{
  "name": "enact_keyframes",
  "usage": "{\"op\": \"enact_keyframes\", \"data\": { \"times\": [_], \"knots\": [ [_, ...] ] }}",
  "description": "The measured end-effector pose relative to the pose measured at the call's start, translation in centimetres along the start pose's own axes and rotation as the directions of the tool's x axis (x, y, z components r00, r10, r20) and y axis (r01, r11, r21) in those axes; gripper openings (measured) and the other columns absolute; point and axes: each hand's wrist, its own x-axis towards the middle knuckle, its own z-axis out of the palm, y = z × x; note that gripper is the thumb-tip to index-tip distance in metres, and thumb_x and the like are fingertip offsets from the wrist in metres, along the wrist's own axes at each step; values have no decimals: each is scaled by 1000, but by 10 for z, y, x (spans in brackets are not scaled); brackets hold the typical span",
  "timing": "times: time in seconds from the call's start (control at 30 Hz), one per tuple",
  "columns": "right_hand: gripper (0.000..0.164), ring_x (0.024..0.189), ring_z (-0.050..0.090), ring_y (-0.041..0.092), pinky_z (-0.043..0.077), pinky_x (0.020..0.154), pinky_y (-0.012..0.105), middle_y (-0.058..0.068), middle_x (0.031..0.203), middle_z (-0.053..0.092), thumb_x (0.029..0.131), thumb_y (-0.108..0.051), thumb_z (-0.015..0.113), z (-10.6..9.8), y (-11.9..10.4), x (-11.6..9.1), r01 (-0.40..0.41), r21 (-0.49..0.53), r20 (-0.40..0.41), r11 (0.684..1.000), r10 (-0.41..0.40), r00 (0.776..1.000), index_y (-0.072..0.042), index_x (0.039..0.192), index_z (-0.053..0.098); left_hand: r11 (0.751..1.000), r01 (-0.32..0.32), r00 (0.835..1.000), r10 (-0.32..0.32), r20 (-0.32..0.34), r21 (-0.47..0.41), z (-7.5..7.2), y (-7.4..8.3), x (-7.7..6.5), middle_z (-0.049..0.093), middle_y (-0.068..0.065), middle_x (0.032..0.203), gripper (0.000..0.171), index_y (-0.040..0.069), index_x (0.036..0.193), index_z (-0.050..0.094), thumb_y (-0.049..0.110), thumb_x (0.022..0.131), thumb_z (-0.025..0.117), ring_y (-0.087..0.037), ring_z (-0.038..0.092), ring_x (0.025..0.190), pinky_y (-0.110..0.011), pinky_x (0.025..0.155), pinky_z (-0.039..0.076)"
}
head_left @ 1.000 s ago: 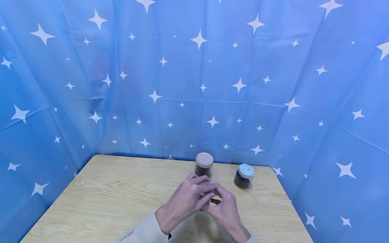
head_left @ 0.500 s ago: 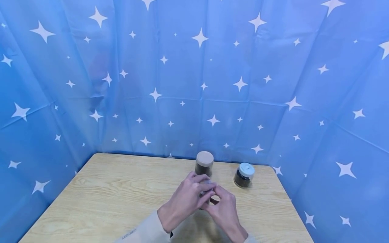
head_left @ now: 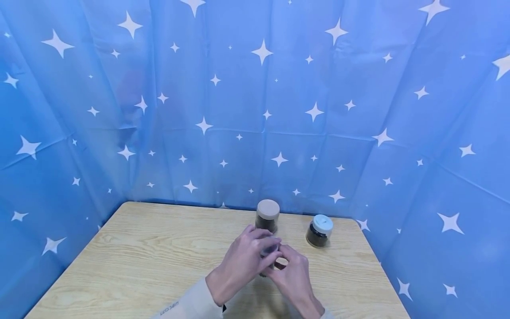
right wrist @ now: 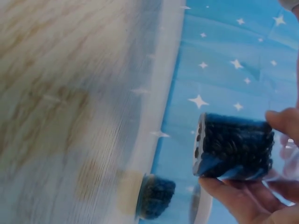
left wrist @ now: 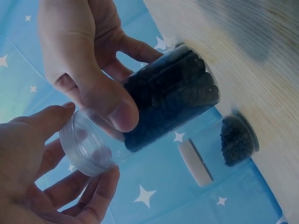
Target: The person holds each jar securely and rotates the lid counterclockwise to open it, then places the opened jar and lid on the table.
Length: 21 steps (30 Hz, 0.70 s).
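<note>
A clear jar (left wrist: 170, 95) filled with dark pieces is held between both hands, tilted in the wrist views. My left hand (head_left: 244, 254) has its thumb and fingertips round the clear lid (left wrist: 88, 142) at the jar's top. Lower down, my right hand (head_left: 294, 272) grips the body with thumb and fingers on opposite sides. From the head view, the hands cover most of this jar, with a bit of the lid showing between the left fingers. In the right wrist view the dark contents (right wrist: 236, 147) show plainly beside the right fingers (right wrist: 233, 196).
Behind the hands stands a jar with a beige lid (head_left: 268, 209) and dark contents. To its right is a shorter jar with a light blue lid (head_left: 322, 224). Both stand on a wood-grain table (head_left: 167, 248), bordered by a blue star-patterned curtain (head_left: 239, 106).
The left fingers shift slightly over the lid, so a little more of its top shows. Right hand, held jar and the two standing jars keep nearly the same places.
</note>
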Motion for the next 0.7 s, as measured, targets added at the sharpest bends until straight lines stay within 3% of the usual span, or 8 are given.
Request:
{"op": "enact_keyframes", "data": {
  "times": [0.33,0.53,0.7],
  "knots": [
    [54,104,80,5,70,79,22,-11,114,87,77,-3,105,-4,-1,0,-126,39,91,991,122,988,-34,117,87,999,30,999,-29,37,-34,-6,-1,-3,87,-6,121,31,19,120,92,38,97,98,-21,78,108,-33,88,70],
    [57,110,85,14,73,86,32,-8,125,88,81,-6,105,-10,1,-1,-205,107,155,973,187,970,-39,124,86,997,19,996,-12,89,-77,-11,-4,-5,86,-5,126,30,19,124,90,33,98,97,-20,78,113,-33,92,70],
    [49,116,84,15,74,92,40,-4,132,87,88,-17,104,-19,2,-1,-284,172,232,943,241,942,-39,129,86,992,14,989,5,151,-124,-15,-8,-7,84,-3,132,32,21,129,88,33,100,95,-19,79,121,-36,101,70]
  ]
}}
